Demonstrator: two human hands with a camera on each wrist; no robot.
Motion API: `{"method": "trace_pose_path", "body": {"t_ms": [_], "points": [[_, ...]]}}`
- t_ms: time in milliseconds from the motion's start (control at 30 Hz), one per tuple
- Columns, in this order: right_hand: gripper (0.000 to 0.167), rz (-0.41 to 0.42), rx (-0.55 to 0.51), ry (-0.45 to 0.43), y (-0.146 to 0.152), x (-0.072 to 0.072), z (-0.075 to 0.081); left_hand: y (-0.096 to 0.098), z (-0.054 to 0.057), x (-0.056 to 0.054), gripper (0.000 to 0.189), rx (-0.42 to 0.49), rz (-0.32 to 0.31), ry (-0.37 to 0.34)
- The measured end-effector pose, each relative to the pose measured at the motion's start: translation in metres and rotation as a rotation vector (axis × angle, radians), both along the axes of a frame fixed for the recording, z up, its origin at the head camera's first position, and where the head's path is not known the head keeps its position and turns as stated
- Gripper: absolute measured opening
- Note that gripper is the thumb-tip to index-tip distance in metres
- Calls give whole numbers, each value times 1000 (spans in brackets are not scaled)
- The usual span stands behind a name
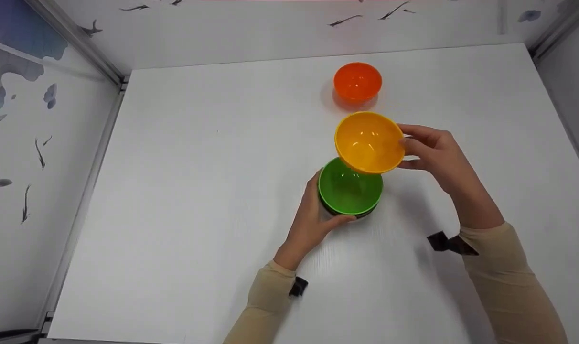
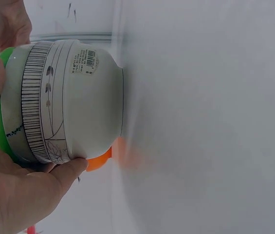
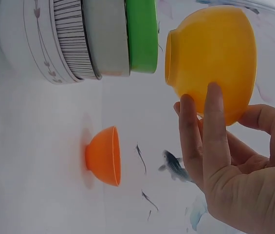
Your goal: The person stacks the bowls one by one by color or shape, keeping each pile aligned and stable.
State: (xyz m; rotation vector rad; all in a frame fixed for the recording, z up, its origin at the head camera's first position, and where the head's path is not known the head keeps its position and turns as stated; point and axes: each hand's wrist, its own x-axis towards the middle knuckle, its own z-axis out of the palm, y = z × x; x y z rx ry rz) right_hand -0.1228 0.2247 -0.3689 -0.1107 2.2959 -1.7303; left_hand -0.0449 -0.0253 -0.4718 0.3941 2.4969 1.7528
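My right hand holds a yellow bowl by its right side, thumb at the rim and fingers under the wall. The bowl is raised just above a green bowl and overlaps its far edge in the head view. That green bowl is the top of a nested stack on the table. Below it are a pale bowl and a white patterned bowl with black stripes, leaf drawings and a barcode label. My left hand grips the stack from the left, with fingers and thumb curled round its upper part.
An orange bowl stands upright behind the yellow one, near the back of the white table. White panels printed with fish and flowers rise along the back and left sides.
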Motion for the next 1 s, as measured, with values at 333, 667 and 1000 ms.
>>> {"method": "trace_pose_path", "body": {"t_ms": [333,667,1000], "points": [[43,65,24,7,-5,5,-1,-1,-1,1,109,-14,1,3],[43,63,113,21,-10,10,-6,-1,-1,2,109,-22,0,-12],[43,85,150,17,-13,16,-7,-4,3,0,119,-23,37,-8]]}}
